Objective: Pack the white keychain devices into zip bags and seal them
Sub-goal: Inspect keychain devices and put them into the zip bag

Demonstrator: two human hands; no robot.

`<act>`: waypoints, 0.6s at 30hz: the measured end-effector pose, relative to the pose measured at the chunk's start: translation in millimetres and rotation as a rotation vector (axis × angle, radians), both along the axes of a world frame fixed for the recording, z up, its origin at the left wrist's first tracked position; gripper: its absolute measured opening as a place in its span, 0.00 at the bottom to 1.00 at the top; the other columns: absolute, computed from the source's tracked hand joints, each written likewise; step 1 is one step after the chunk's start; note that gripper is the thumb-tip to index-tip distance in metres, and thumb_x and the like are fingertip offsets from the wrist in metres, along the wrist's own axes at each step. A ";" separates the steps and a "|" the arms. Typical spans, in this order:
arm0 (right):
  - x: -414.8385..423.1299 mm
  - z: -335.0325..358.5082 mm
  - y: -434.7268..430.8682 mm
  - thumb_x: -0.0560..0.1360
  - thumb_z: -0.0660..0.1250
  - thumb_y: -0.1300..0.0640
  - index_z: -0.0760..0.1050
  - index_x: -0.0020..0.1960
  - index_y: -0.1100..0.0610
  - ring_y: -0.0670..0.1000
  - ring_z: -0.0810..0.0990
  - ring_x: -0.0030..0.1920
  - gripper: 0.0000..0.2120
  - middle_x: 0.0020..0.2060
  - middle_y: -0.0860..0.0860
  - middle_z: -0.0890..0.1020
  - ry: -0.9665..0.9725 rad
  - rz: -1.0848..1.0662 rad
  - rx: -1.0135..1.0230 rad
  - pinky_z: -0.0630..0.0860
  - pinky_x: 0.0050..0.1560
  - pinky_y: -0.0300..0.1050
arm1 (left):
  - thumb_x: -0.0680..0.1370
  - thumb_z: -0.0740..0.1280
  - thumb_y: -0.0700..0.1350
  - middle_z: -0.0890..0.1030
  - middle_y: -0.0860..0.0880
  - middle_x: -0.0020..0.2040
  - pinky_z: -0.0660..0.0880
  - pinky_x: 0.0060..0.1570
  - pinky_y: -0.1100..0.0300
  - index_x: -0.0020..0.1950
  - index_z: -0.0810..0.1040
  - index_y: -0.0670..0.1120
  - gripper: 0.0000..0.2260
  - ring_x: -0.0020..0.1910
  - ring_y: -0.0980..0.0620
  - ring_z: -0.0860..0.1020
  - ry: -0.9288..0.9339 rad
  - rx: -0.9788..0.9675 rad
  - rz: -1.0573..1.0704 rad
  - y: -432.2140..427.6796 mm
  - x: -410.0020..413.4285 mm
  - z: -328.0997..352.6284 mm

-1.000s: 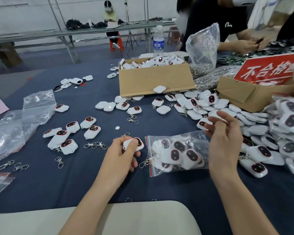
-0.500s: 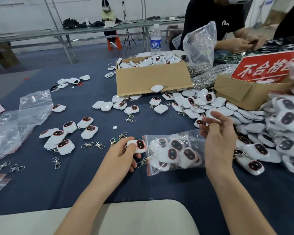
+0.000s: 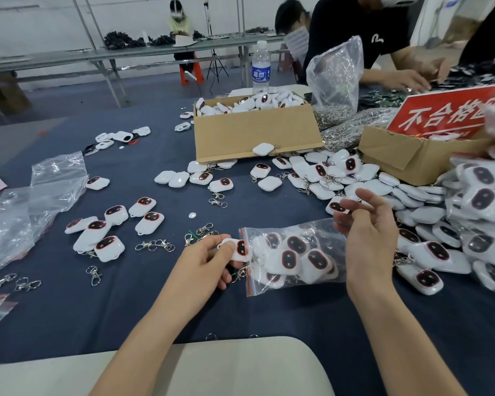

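White keychain device (image 3: pixel 236 249) at open mouth of part-filled zip bag (image 3: pixel 293 257)

A left hand (image 3: pixel 203 258) has slid its white keychain device (image 3: pixel 236 248) rightward, from just short of the zip bag (image 3: pixel 295 255) into the bag's open left mouth, while the right hand (image 3: pixel 369 238) spreads its fingers wider.

A water bottle (image 3: pixel 261 70) stands behind the cardboard box (image 3: pixel 255 132).
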State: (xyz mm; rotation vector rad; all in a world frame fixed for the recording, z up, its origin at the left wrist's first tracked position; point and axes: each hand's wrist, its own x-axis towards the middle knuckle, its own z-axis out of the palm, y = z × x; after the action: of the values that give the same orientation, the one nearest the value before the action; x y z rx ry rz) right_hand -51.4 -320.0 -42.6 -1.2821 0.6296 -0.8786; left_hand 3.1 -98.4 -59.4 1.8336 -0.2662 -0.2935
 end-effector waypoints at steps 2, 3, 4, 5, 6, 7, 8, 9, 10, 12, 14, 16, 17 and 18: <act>-0.3 -0.4 -0.4 0.81 0.54 0.66 0.72 0.60 0.48 0.42 0.82 0.40 0.17 0.44 0.46 0.83 -0.014 0.002 0.011 0.78 0.42 0.32 | 0.83 0.65 0.48 0.86 0.52 0.40 0.74 0.31 0.66 0.57 0.76 0.55 0.04 0.29 0.57 0.76 0.007 -0.011 0.041 -1.6 -0.8 -1.0; -0.3 -0.8 -0.5 0.81 0.54 0.66 0.70 0.62 0.49 0.42 0.82 0.39 0.17 0.44 0.46 0.83 -0.020 0.004 0.017 0.78 0.42 0.32 | 0.83 0.65 0.49 0.86 0.52 0.40 0.74 0.31 0.67 0.57 0.74 0.54 0.04 0.29 0.57 0.76 0.010 -0.016 0.061 -2.3 -1.2 -1.3; -0.5 -1.1 -0.6 0.81 0.54 0.66 0.70 0.63 0.49 0.42 0.82 0.39 0.17 0.44 0.46 0.83 -0.023 0.006 0.020 0.78 0.42 0.33 | 0.83 0.65 0.50 0.86 0.52 0.40 0.73 0.31 0.67 0.57 0.74 0.53 0.05 0.29 0.58 0.76 0.007 -0.018 0.075 -3.2 -1.9 -1.4; -0.6 -1.1 -0.4 0.81 0.54 0.66 0.69 0.64 0.50 0.42 0.82 0.38 0.17 0.43 0.46 0.83 -0.022 0.008 0.021 0.78 0.41 0.33 | 0.82 0.65 0.51 0.86 0.53 0.40 0.73 0.31 0.68 0.57 0.74 0.51 0.06 0.28 0.58 0.75 0.001 -0.017 0.085 -4.2 -2.7 -1.2; -0.6 -1.1 -0.3 0.81 0.54 0.66 0.69 0.64 0.50 0.41 0.82 0.37 0.17 0.43 0.46 0.83 -0.018 0.009 0.021 0.78 0.40 0.32 | 0.82 0.66 0.51 0.86 0.53 0.40 0.73 0.30 0.68 0.57 0.75 0.50 0.06 0.28 0.59 0.75 -0.004 -0.013 0.094 -5.3 -3.6 -1.0; -0.6 -1.1 0.1 0.81 0.54 0.66 0.70 0.63 0.49 0.40 0.81 0.36 0.17 0.44 0.46 0.83 -0.015 0.012 0.023 0.77 0.39 0.32 | 0.82 0.66 0.52 0.86 0.54 0.39 0.73 0.29 0.69 0.56 0.75 0.50 0.07 0.27 0.60 0.75 -0.008 -0.009 0.105 -6.5 -4.5 -0.8; -0.6 -1.0 0.4 0.81 0.54 0.66 0.70 0.63 0.49 0.40 0.81 0.36 0.17 0.44 0.47 0.83 -0.012 0.015 0.027 0.77 0.38 0.31 | 0.82 0.66 0.52 0.86 0.55 0.39 0.73 0.29 0.69 0.55 0.76 0.51 0.06 0.27 0.60 0.74 -0.011 -0.005 0.115 -7.6 -5.5 -0.8; -0.6 -0.9 0.6 0.81 0.54 0.66 0.71 0.62 0.48 0.40 0.81 0.36 0.17 0.45 0.47 0.83 -0.007 0.019 0.031 0.77 0.38 0.31 | 0.82 0.66 0.53 0.86 0.56 0.39 0.73 0.29 0.69 0.55 0.76 0.52 0.06 0.27 0.61 0.74 -0.013 -0.001 0.123 -8.8 -6.4 -0.9; -0.6 -1.2 0.6 0.81 0.54 0.66 0.71 0.60 0.47 0.40 0.81 0.36 0.17 0.46 0.47 0.83 -0.001 0.024 0.035 0.77 0.38 0.31 | 0.82 0.66 0.53 0.86 0.56 0.39 0.73 0.29 0.69 0.55 0.76 0.52 0.06 0.27 0.61 0.74 -0.015 0.000 0.130 -9.6 -7.3 -1.1; -0.5 -1.2 0.4 0.81 0.55 0.65 0.72 0.58 0.45 0.41 0.81 0.37 0.17 0.47 0.47 0.84 0.007 0.033 0.040 0.77 0.38 0.31 | 0.82 0.66 0.54 0.86 0.57 0.39 0.73 0.30 0.67 0.54 0.76 0.53 0.06 0.27 0.61 0.74 -0.023 0.000 0.137 -10.6 -8.5 -1.4; -0.4 -1.0 0.2 0.81 0.55 0.65 0.72 0.57 0.44 0.41 0.81 0.37 0.17 0.47 0.47 0.84 0.011 0.038 0.045 0.77 0.39 0.33 | 0.82 0.65 0.54 0.86 0.57 0.39 0.74 0.33 0.65 0.54 0.77 0.53 0.06 0.28 0.60 0.75 -0.030 0.003 0.143 -10.8 -9.0 -1.5; -0.4 -0.9 -0.1 0.82 0.55 0.65 0.73 0.56 0.44 0.41 0.81 0.38 0.17 0.46 0.47 0.84 0.015 0.042 0.048 0.77 0.41 0.35 | 0.82 0.65 0.54 0.86 0.57 0.39 0.74 0.34 0.64 0.55 0.76 0.54 0.06 0.28 0.60 0.75 -0.033 0.010 0.146 -10.4 -9.0 -1.7; -0.6 -0.8 0.0 0.82 0.55 0.64 0.73 0.56 0.44 0.41 0.81 0.38 0.17 0.46 0.47 0.83 0.019 0.047 0.043 0.77 0.41 0.35 | 0.82 0.65 0.54 0.86 0.57 0.39 0.74 0.33 0.65 0.55 0.76 0.54 0.06 0.28 0.60 0.75 -0.035 0.011 0.147 -10.3 -9.0 -1.8; -0.7 -0.8 -0.1 0.82 0.55 0.64 0.74 0.55 0.45 0.40 0.81 0.38 0.16 0.46 0.47 0.83 0.026 0.056 0.030 0.77 0.40 0.34 | 0.82 0.65 0.54 0.86 0.57 0.39 0.74 0.31 0.66 0.54 0.76 0.54 0.05 0.28 0.60 0.75 -0.036 0.009 0.150 -10.1 -9.1 -1.9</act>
State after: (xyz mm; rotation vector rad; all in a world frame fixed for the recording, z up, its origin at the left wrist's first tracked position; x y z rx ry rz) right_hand -52.2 -320.1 -43.3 -1.2799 0.6218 -0.8048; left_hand -6.0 -108.5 -61.3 1.8581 -0.1511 -0.1579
